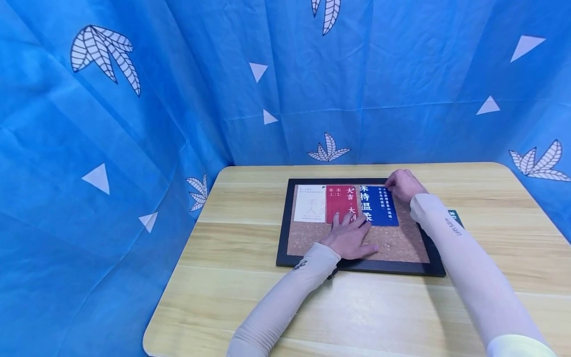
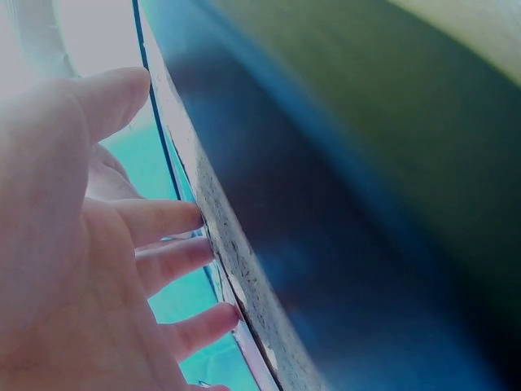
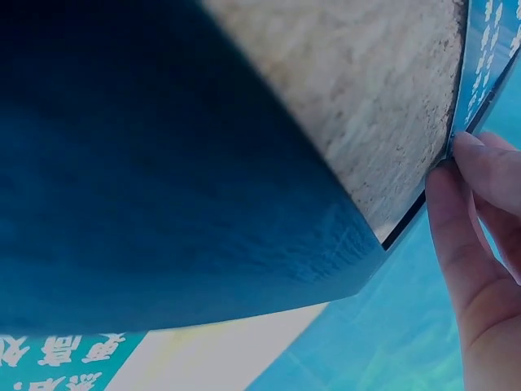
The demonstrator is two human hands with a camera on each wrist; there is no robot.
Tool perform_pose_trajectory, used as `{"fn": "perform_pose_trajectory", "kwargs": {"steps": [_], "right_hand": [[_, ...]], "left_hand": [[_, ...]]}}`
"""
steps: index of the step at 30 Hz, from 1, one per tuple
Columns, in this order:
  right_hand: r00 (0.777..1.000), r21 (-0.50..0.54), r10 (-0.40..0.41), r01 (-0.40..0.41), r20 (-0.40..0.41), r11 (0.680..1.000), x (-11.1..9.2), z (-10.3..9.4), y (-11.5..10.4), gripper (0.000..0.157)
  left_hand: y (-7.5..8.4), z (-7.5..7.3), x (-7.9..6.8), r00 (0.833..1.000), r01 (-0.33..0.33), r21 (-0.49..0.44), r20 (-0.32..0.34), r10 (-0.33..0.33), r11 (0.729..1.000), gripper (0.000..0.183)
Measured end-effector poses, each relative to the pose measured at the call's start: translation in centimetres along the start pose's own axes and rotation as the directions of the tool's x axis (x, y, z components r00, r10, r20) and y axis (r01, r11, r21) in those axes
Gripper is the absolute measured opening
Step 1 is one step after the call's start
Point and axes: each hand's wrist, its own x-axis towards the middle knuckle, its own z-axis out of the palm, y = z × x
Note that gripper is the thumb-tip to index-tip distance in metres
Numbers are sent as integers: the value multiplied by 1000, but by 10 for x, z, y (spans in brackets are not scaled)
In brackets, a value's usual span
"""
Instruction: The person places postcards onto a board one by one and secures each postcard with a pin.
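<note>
Board: cork board (image 1: 308, 243) in black frame (image 1: 388, 267), flat on worktop (image 1: 214, 297), right of centre in head view.
Cards on board: white card (image 1: 303, 206), red card (image 1: 335, 203), blue card (image 1: 379, 208), side by side, left to right, along upper half of cork; lower half mostly bare cork.
Left hand: left hand (image 1: 348, 240) over lower middle of board, fingers spread, tips on lower part of red card and lower left corner of blue card; thumb out to the right, over cork.
Right hand: right hand (image 1: 405, 185) at top right of board, thumb and finger pinching upper right corner of blue card; cannot tell if a pin sits between them.
Dark dot: small, top edge, about where white and red cards meet.
Green card: green card (image 1: 454, 216) right of frame, partly hidden by right sleeve (image 1: 473, 263); white characters, also lower left of right wrist view.
Sleeves: both pale, lettering on each.
Backdrop: blue curtain (image 1: 178, 74), white leaves and triangles, left and top.
</note>
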Motion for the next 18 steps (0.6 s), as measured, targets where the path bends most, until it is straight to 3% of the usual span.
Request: {"fn": "perform_pose_trajectory", "kwargs": {"steps": [7, 18], "right_hand": [[1000, -31, -22, 22, 22, 999, 0, -1, -1, 23], [996, -74, 8, -2, 89, 997, 3, -2, -6, 20]], "left_hand": [[0, 1, 2, 1000, 4, 5, 8, -4, 1000, 74], [2, 0, 0, 1000, 2, 14, 1, -2, 1000, 74]]}}
